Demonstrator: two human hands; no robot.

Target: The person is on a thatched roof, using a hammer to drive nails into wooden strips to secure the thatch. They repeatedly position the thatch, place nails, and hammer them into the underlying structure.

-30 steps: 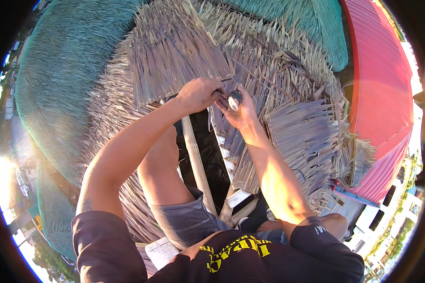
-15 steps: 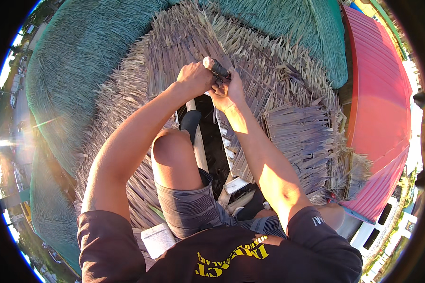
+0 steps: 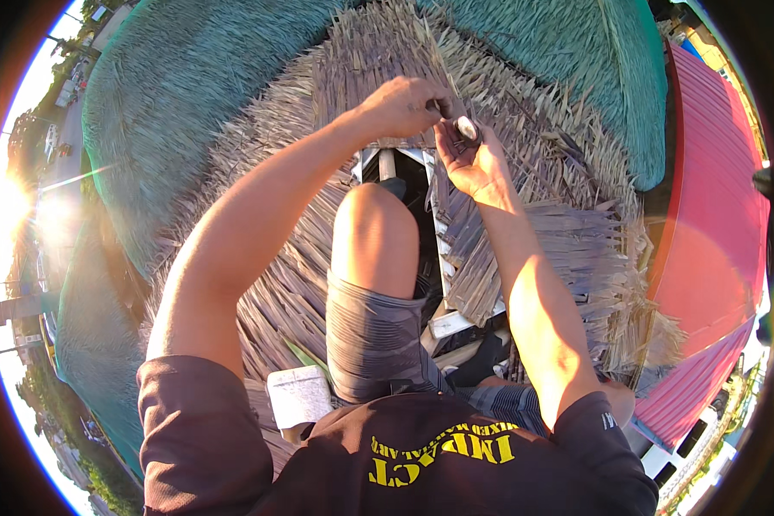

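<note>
Above the thatch in front of me, my left hand (image 3: 404,107) is closed, thumb and fingertips pinched together. Something small and dark shows at the fingertips, too small to name. Close beside it, my right hand (image 3: 477,168) curls around a dark-wrapped handle (image 3: 467,130) with a pale round end pointing up toward me. The rest of that tool is hidden, so its kind does not show. Both hands are over dry thatch (image 3: 353,73), just beyond the top of a gap in the roof (image 3: 417,189).
My bent knee (image 3: 374,228) is over the gap, where a pole and white-edged slats (image 3: 443,241) show. A loose thatch panel (image 3: 568,245) lies at right. A whitish block (image 3: 299,396) sits by my hip. Green-netted thatch (image 3: 189,103) and a red metal roof (image 3: 714,206) flank me.
My left hand has come off the dark-wrapped handle, which stays in my right hand with its pale end turned toward me. The view has shifted, so the scene sits farther right.
</note>
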